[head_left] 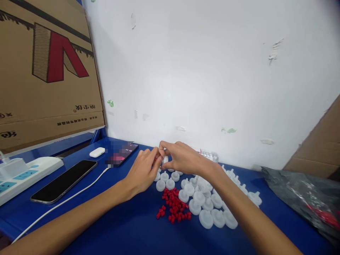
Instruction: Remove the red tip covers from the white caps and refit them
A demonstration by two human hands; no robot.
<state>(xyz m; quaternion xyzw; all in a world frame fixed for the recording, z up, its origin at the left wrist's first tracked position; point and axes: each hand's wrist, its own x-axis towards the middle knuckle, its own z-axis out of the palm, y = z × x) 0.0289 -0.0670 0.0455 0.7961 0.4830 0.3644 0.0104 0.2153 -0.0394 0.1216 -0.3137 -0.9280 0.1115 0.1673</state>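
Now right hand [183, 158] pinching one white piece [165, 160]; left hand [143, 167], grip unclear; two phones [65, 180]; dozens red plugs [175, 203].

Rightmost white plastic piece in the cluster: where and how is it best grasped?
Probably pinch the white plastic piece by its narrow stem, coming from above and the right. The stem sticks up from a wider round base, and bare blue table lies to the right, while its neighbours sit to the left.

Left hand [143, 166] beside right hand [183, 157], fingers [166, 145] curled
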